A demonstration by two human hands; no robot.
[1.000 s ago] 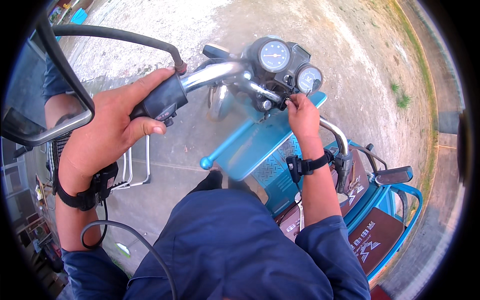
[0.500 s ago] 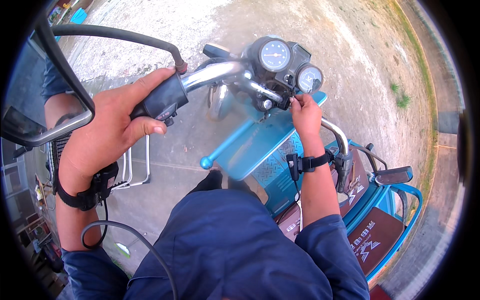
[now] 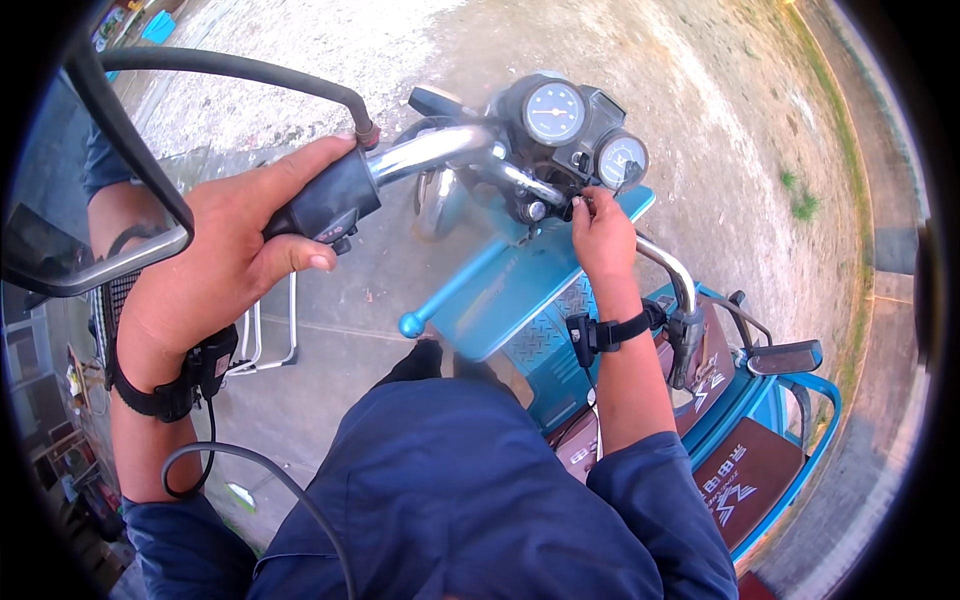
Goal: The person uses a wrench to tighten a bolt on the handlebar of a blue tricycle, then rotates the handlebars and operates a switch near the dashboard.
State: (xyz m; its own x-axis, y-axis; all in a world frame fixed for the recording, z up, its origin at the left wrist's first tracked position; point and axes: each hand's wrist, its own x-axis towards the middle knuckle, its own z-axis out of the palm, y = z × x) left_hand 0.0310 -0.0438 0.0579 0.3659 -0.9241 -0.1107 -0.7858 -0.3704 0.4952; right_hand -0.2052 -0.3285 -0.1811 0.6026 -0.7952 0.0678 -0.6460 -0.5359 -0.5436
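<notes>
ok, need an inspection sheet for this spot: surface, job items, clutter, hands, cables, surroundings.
Surface: grey paving near the feet, pale dirt beyond.
Job items: blue vehicle; handlebar with black grip; two round dials; dark fitting below them, mostly hidden by fingers.
Clutter: small pale scrap on the paving; mixed items at the left edge, too distorted to name.
Hands: left hand wrapped around the grip; right hand has its fingertips at the dark fitting, anything pinched unclear.
Cables: one looping from the left wrist strap; a thin one below the right wrist strap.
Surroundings: grass tuft on the right; blue object upper left.
</notes>
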